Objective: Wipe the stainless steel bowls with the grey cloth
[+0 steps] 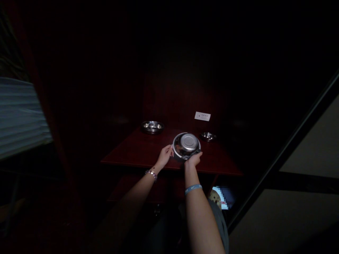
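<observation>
A shiny metal bowl point(188, 141) lies upside down with a white-rimmed round dish point(177, 153) under or around it, above the front of a dark red shelf point(143, 151). My left hand point(166, 153) pinches the left edge of the white rim. At the lower right edge, my right hand point(194, 159) grips the rim near the metal bowl; its fingers are partly hidden beneath. Whether the two pieces are joined cannot be made out.
Metal dishes point(152, 127) sit at the shelf's back left. A smaller metal bowl point(208, 137) stands at the right, below a white wall socket point(202, 116). Dark side walls flank the shelf. Under it is a lower shelf point(132, 188).
</observation>
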Motion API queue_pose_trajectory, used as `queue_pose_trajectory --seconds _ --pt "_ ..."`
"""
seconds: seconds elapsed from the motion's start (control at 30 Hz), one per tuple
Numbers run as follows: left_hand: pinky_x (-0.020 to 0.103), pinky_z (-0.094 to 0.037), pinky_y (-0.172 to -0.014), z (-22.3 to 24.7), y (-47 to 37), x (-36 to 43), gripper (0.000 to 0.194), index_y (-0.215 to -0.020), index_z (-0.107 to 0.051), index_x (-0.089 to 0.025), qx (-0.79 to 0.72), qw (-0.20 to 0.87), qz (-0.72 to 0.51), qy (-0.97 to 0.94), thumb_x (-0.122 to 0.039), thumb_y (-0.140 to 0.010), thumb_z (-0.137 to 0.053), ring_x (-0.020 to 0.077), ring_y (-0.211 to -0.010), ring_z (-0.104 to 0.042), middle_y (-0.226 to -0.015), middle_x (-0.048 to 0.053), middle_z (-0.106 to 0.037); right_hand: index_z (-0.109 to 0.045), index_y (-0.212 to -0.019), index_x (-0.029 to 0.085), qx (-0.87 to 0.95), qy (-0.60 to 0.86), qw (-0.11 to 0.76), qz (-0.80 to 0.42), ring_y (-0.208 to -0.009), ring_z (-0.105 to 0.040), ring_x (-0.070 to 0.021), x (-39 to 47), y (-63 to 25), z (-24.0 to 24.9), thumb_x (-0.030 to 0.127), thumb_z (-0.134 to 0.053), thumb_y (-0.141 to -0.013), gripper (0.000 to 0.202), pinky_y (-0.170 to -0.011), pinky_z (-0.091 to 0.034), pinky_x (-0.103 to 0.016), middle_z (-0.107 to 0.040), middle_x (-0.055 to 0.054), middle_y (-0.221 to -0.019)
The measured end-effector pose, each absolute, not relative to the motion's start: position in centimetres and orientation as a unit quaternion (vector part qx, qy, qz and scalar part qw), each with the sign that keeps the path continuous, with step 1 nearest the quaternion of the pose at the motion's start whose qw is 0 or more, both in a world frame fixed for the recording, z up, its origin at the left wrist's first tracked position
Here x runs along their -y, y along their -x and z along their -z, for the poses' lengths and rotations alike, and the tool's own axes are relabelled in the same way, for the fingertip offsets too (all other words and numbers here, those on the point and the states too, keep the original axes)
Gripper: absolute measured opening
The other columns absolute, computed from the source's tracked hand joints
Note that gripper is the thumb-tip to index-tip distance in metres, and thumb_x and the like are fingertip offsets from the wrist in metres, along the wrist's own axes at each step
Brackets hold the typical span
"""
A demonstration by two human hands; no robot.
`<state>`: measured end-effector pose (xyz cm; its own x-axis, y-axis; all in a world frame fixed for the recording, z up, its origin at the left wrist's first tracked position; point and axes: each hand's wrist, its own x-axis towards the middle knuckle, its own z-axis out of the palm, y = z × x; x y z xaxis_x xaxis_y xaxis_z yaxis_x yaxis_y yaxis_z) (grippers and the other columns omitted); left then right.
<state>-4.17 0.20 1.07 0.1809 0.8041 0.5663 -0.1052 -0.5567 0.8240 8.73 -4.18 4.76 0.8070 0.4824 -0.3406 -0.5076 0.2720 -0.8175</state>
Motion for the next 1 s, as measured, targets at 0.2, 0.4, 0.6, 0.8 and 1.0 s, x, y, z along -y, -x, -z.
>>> queue_pose_trajectory --seconds 0.2,0.4,0.6,0.8,1.0 --pt "0.023 -0.034 -0.05 -1.18 4.17 -0.11 0.032 -0.069 -0.053 -0.018 -0.267 0.39 -0.582 -0.662 -0.043 -0.089 -0.046 0.0103 -0.049 -0.044 -0.051 -0.004 -0.048 -0.065 -0.105 0.0 0.001 0.525 0.795 -0.304 -0.092 -0.068 -0.0196 4.09 -8.74 -4.6 0.049 -0.032 -0.093 0.06 -0.07 -0.055 -0.023 -0.069 -0.019 -0.103" --pt "0.024 -0.035 -0.051 -1.31 4.24 0.08 0.033 -0.069 -0.053 -0.019 -0.267 0.39 -0.579 -0.665 -0.044 -0.089 -0.045 0.0107 -0.049 -0.045 -0.052 -0.004 -0.048 -0.064 -0.105 0.0 -0.003 0.522 0.796 -0.307 -0.092 -0.068 -0.0188 3.89 -8.79 -4.55 0.048 -0.032 -0.093 0.059 -0.068 -0.055 -0.023 -0.07 -0.018 -0.099" --pt "0.024 -0.034 -0.051 -1.28 4.22 -0.02 0.034 -0.068 -0.053 -0.019 -0.264 0.394 -0.574 -0.668 -0.044 -0.09 -0.044 0.0108 -0.049 -0.044 -0.051 -0.003 -0.049 -0.063 -0.108 -0.001 0.005 0.529 0.79 -0.31 -0.092 -0.069 -0.0187 3.97 -8.84 -4.58 0.048 -0.03 -0.094 0.061 -0.067 -0.055 -0.022 -0.07 -0.018 -0.1" --pt "0.023 -0.034 -0.049 -1.2 4.15 -0.22 0.035 -0.069 -0.053 -0.018 -0.266 0.396 -0.577 -0.663 -0.045 -0.09 -0.045 0.0105 -0.048 -0.044 -0.05 -0.004 -0.048 -0.064 -0.108 -0.001 -0.02 0.504 0.802 -0.319 -0.095 -0.068 -0.0195 4.06 -8.76 -4.7 0.047 -0.035 -0.093 0.058 -0.07 -0.056 -0.024 -0.068 -0.019 -0.108" --pt "0.023 -0.035 -0.05 -1.5 4.2 0.37 0.036 -0.068 -0.052 -0.018 -0.261 0.402 -0.581 -0.657 -0.047 -0.089 -0.045 0.0099 -0.049 -0.045 -0.051 -0.003 -0.049 -0.064 -0.109 0.0 -0.044 0.496 0.803 -0.328 -0.094 -0.068 -0.0198 3.95 -8.74 -4.81 0.048 -0.036 -0.091 0.058 -0.071 -0.056 -0.025 -0.068 -0.018 -0.106"
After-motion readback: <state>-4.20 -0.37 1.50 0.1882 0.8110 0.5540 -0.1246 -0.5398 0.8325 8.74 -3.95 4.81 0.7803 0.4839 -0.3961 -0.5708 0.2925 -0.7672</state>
